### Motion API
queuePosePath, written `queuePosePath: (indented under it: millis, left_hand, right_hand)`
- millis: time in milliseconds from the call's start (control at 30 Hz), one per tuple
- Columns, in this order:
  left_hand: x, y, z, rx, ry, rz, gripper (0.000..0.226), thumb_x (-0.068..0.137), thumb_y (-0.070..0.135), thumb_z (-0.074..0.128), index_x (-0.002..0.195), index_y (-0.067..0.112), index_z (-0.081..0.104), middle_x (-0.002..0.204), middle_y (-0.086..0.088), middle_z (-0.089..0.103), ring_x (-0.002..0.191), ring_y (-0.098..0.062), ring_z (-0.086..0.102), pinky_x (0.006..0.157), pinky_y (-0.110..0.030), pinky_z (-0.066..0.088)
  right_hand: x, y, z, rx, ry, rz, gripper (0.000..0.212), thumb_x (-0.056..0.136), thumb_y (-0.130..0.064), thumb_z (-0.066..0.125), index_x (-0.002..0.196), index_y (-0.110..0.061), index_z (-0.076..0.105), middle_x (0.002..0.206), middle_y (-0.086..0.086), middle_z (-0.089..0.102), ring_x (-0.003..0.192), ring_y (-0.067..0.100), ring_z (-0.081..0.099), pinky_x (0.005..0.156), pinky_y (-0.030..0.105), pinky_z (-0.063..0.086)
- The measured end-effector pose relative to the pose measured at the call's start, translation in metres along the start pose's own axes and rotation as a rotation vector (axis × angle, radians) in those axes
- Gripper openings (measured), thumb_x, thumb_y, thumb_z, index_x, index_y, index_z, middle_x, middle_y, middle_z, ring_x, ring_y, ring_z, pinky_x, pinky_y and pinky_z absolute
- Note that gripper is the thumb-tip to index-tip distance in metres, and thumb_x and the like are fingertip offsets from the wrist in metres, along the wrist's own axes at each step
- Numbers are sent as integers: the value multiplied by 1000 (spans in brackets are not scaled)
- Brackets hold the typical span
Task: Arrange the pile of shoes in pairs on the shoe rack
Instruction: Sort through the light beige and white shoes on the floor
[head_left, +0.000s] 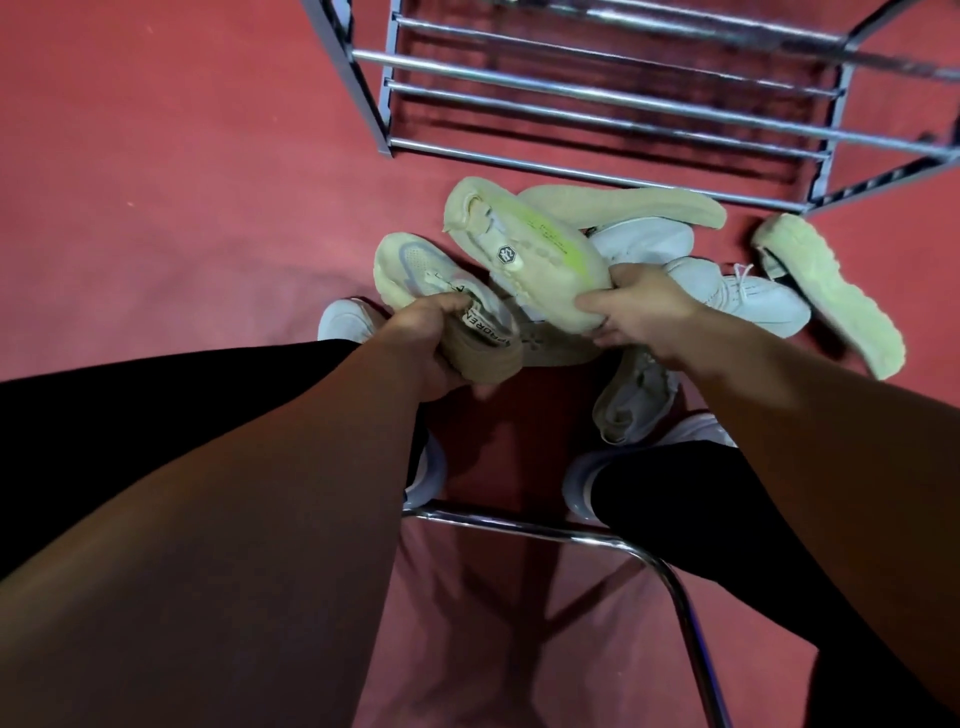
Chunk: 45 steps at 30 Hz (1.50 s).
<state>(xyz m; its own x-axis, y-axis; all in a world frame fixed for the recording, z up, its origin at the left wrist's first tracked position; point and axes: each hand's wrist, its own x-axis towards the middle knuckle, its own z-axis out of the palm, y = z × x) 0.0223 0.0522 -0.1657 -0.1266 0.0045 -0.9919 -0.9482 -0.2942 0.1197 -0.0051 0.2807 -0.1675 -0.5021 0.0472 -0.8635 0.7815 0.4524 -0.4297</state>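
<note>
- Our left grip (436, 338) closes around the heel collar of a cream sneaker (415, 262), which points toe away.
- Our right grip (644, 312) clasps the heel of a second sneaker (535, 244), which is turned sole-up.
- The pile of shoes (753, 301) lies on the floor (156, 182), just before the shoe rack (597, 93).

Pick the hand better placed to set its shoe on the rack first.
Left, probably. The left hand grips its cream shoe by the heel, sole down, toe toward the rack. The right hand holds a sole-up shoe, which needs flipping first, though it sits slightly nearer the rails.
</note>
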Motion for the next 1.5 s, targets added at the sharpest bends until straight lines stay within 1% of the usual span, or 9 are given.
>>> queuePosePath:
  millis: [100,200,367,500,700,833,1067,1367,1500]
  left_hand:
    - [11,-2,-3,-69,126,35,48,81,37,73,120,10,68,111,-14,76,100,-34,74,92,-54,57]
    - [21,2,-6,21,497,176,89,64,50,77,139,15,44,137,-13,56,119,-35,61,103,-49,50]
    - [9,14,9,627,812,582,51,89,38,58,136,20,49,139,-11,49,128,-36,46,108,-42,37]
    - [6,20,38,701,540,805,24,87,30,49,101,20,65,99,0,70,96,-26,64,90,-37,52]
    - [-5,7,85,479,34,51,56,96,63,50,101,8,61,77,-15,71,55,-28,69,52,-28,52]
    - [-2,-6,89,322,-107,-76,57,99,55,54,135,11,50,113,-23,70,95,-39,74,72,-40,62]
    - [1,-8,102,72,-57,2,13,105,17,52,104,7,60,98,-9,71,82,-22,69,74,-39,60]
    - [-9,-8,97,144,-32,33,11,101,12,49,94,14,58,89,-7,68,78,-21,66,87,-42,56]
    - [-9,-7,82,117,49,84,17,93,13,49,101,18,62,84,-7,67,73,-23,64,83,-39,56]
  right_hand:
    - [-3,-5,-1,-76,-31,-11,29,97,-32,69,122,-20,61,90,7,73,78,26,74,78,40,63]
    - [-3,-15,-17,-223,227,-155,30,100,-40,60,95,-11,67,78,10,72,71,29,71,66,35,59]
    - [23,-15,-70,-260,632,-192,33,96,-34,57,124,-18,62,116,4,67,107,26,63,93,29,49]
    - [33,4,-96,-154,458,-104,59,96,-25,59,151,-17,40,135,12,60,121,31,60,105,43,51]
    - [40,6,-100,-205,467,-143,37,92,-17,72,127,-27,63,125,7,68,98,22,69,84,30,58]
    - [36,-5,-109,-214,560,-264,28,92,-39,69,108,-16,73,110,8,73,93,25,72,87,36,59]
    - [31,-10,-113,-8,580,-336,34,97,-47,62,98,-14,70,95,4,76,85,23,72,80,43,60]
    - [24,-14,-112,118,531,-437,20,104,-40,54,94,-23,60,84,-12,65,71,-1,57,63,16,47]
    - [13,-10,-111,264,545,-466,28,103,-43,53,89,-20,60,86,-2,68,74,6,63,70,40,60]
